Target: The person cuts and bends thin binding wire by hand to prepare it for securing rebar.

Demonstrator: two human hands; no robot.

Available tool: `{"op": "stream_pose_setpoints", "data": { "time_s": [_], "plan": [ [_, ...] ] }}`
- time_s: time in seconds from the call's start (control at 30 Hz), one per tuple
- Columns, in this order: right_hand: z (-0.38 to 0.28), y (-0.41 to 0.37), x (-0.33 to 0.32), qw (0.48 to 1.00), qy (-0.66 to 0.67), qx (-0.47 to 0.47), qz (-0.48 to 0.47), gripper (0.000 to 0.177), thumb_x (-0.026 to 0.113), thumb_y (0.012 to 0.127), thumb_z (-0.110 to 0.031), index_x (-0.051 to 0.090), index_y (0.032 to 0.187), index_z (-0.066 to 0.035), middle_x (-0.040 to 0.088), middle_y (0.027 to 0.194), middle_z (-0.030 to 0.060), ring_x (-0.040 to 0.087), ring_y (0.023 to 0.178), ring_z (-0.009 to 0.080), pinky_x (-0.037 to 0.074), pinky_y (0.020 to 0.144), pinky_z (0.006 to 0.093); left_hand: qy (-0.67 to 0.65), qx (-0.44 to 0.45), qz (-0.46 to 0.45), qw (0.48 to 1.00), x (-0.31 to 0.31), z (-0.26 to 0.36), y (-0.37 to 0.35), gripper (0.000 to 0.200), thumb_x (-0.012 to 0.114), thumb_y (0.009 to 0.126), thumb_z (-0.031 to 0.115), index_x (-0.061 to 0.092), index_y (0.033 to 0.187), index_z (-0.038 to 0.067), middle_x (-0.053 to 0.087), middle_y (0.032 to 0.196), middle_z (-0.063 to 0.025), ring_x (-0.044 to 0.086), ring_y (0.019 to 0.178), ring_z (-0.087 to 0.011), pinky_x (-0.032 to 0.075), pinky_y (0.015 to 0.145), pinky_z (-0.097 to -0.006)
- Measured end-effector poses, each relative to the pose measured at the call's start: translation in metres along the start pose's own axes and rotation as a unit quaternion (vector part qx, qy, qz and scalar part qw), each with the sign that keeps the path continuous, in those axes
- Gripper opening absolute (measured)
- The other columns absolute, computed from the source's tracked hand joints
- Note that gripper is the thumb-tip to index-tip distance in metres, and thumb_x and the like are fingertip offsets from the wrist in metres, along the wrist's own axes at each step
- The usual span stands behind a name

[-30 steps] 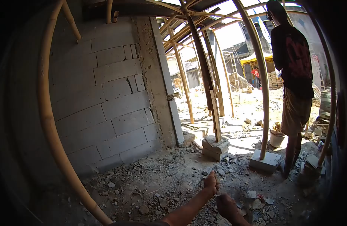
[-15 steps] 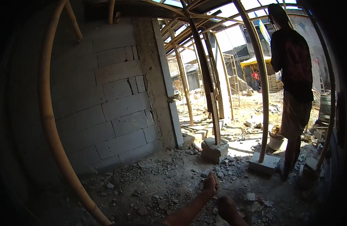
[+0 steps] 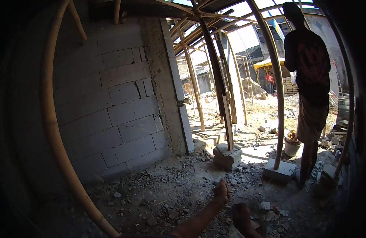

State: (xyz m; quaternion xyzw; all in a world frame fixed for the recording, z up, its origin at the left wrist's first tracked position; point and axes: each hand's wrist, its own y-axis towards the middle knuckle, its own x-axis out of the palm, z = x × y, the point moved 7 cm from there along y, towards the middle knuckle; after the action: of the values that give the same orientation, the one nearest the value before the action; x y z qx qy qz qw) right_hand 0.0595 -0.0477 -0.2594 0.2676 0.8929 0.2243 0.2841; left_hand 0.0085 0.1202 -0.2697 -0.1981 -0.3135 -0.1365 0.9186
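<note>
Right hand [image 3: 241, 216] edges slightly away from left hand [image 3: 221, 192].
Both above rubble [image 3: 172, 214]; neither grip's state can be told.

Block wall [image 3: 133, 109] matt, fairly smooth grey masonry, cement column [image 3: 159, 75] at its right edge rough, bamboo pole [image 3: 50, 115] smooth, rubble [image 3: 151, 206] coarse and dusty, standing person's shirt [image 3: 312, 67] matt cloth.

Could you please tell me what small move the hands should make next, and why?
Perhaps lower the left hand slightly toward the loose rubble: it looks curled, no tool can be made out in it, and broken pieces cover the ground in view. The right hand is too dark to judge.
</note>
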Motion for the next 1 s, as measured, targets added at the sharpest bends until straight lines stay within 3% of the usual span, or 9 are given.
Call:
{"op": "stream_pose_setpoints", "data": {
  "time_s": [0.1, 0.23, 0.43, 0.47, 0.57, 0.7, 0.8, 0.9, 1.0],
  "plan": [
    [-0.003, -0.017, 0.028, 0.97, -0.149, -0.161, -0.103, 0.011, 0.054, 0.084, -0.014, 0.052, 0.082, -0.004, 0.053, 0.077, 0.015, 0.057, 0.072, 0.0359, 0.046, 0.064, 0.0425, -0.004, -0.007, -0.017, 1.0, 0.001, 0.0, 0.0, 0.04, 0.042, 0.096, 0.042, 0.034, 0.063, 0.022, 0.025, 0.052, 0.0059, 0.022, 0.038, -0.0081, 0.014, 0.033, -0.0252],
    [0.068, -0.008, 0.056, 0.959, -0.182, -0.009, -0.217, 0.016, 0.052, 0.084, -0.017, 0.057, 0.083, -0.002, 0.056, 0.079, 0.0177, 0.06, 0.071, 0.0386, 0.048, 0.064, 0.0474, -0.004, -0.047, -0.064, 0.997, 0.012, -0.008, -0.014, 0.043, 0.043, 0.096, 0.044, 0.031, 0.06, 0.022, 0.022, 0.05, 0.0068, 0.02, 0.037, -0.0077, 0.013, 0.034, -0.0252],
    [0.06, 0.028, -0.006, 0.984, -0.087, 0.132, -0.083, 0.025, 0.053, 0.086, -0.02, 0.061, 0.088, 0.004, 0.061, 0.072, 0.0262, 0.061, 0.074, 0.0453, 0.047, 0.066, 0.0523, -0.007, -0.042, -0.074, 0.996, 0.014, -0.013, -0.016, 0.044, 0.044, 0.095, 0.044, 0.031, 0.059, 0.022, 0.021, 0.05, 0.0065, 0.019, 0.037, -0.0079, 0.014, 0.034, -0.0248],
    [0.06, 0.034, -0.012, 0.988, -0.041, 0.139, -0.059, 0.021, 0.054, 0.085, -0.016, 0.058, 0.086, 0.004, 0.061, 0.069, 0.0213, 0.062, 0.064, 0.0351, 0.048, 0.061, 0.0437, -0.009, -0.038, -0.075, 0.996, 0.016, -0.012, -0.015, 0.044, 0.044, 0.096, 0.044, 0.032, 0.06, 0.022, 0.022, 0.05, 0.0063, 0.019, 0.037, -0.0079, 0.014, 0.034, -0.0247],
    [0.057, 0.025, -0.014, 0.937, 0.213, 0.275, 0.017, 0.023, 0.052, 0.087, -0.017, 0.06, 0.083, 0.004, 0.061, 0.071, 0.021, 0.061, 0.067, 0.0382, 0.046, 0.062, 0.0446, -0.013, -0.032, -0.049, 0.998, 0.011, -0.005, -0.012, 0.043, 0.043, 0.096, 0.042, 0.032, 0.061, 0.021, 0.022, 0.05, 0.0055, 0.019, 0.037, -0.0081, 0.015, 0.033, -0.0247],
    [-0.007, 0.004, 0.0, 0.998, -0.002, -0.055, -0.001, 0.017, 0.053, 0.087, -0.016, 0.055, 0.082, 0.0, 0.062, 0.07, 0.0168, 0.06, 0.063, 0.0337, 0.047, 0.061, 0.0432, -0.02, -0.025, -0.011, 0.999, 0.002, 0.0, 0.003, 0.042, 0.041, 0.097, 0.042, 0.032, 0.062, 0.021, 0.022, 0.05, 0.0052, 0.02, 0.038, -0.0082, 0.015, 0.033, -0.0248],
    [-0.002, -0.013, 0.048, 0.923, -0.153, -0.282, -0.213, 0.016, 0.053, 0.086, -0.018, 0.052, 0.084, -0.002, 0.063, 0.073, 0.0215, 0.062, 0.07, 0.0405, 0.048, 0.064, 0.0504, -0.016, -0.024, -0.021, 0.999, 0.006, -0.001, -0.003, 0.043, 0.041, 0.097, 0.042, 0.03, 0.061, 0.022, 0.022, 0.05, 0.0056, 0.018, 0.038, -0.0082, 0.014, 0.033, -0.025],
    [0.028, 0.004, 0.026, 0.95, -0.203, 0.055, -0.233, 0.022, 0.051, 0.087, -0.022, 0.057, 0.087, -0.001, 0.063, 0.079, 0.0235, 0.061, 0.073, 0.0432, 0.048, 0.07, 0.051, -0.005, -0.046, -0.051, 0.998, 0.013, -0.01, -0.014, 0.044, 0.041, 0.097, 0.043, 0.03, 0.06, 0.022, 0.021, 0.051, 0.0058, 0.018, 0.038, -0.0083, 0.013, 0.034, -0.0251],
    [0.058, 0.024, -0.005, 0.966, -0.189, 0.136, -0.112, 0.02, 0.054, 0.085, -0.021, 0.057, 0.086, -0.001, 0.064, 0.08, 0.0245, 0.062, 0.078, 0.0426, 0.048, 0.071, 0.0505, -0.001, -0.059, -0.07, 0.996, 0.017, -0.018, -0.015, 0.044, 0.041, 0.096, 0.044, 0.03, 0.061, 0.022, 0.021, 0.051, 0.0059, 0.018, 0.038, -0.0084, 0.013, 0.034, -0.0252]
  ]
}}
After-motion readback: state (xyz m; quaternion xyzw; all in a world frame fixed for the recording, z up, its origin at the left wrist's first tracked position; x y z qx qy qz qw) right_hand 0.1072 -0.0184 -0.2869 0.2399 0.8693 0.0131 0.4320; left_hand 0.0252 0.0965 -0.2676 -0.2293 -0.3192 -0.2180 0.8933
